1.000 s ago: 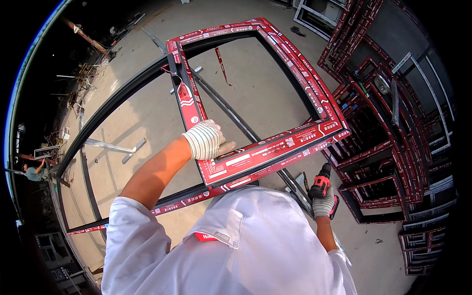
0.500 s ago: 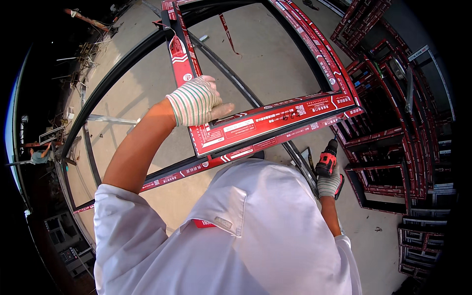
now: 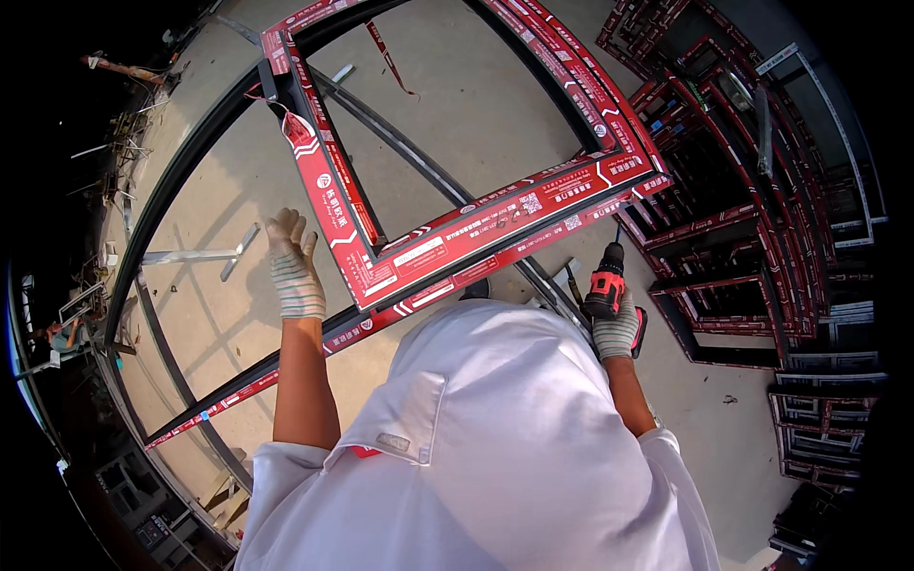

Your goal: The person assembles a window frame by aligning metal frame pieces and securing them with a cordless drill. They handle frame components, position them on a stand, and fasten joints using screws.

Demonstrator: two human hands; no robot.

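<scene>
So, the red window frame (image 3: 328,186), top middle, its bottom bar (image 3: 476,228) slanting up rightward, is right of the nearer left hand (image 3: 297,268), fingers wide, empty; the right hand (image 3: 617,330) holds a drill (image 3: 606,285).

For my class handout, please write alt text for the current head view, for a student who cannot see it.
A gloved right hand holds a red and black power drill, while the gloved left hand is open and empty beside a large window-like frame covered in red film. More red-covered frames are gathered at the right.
</scene>
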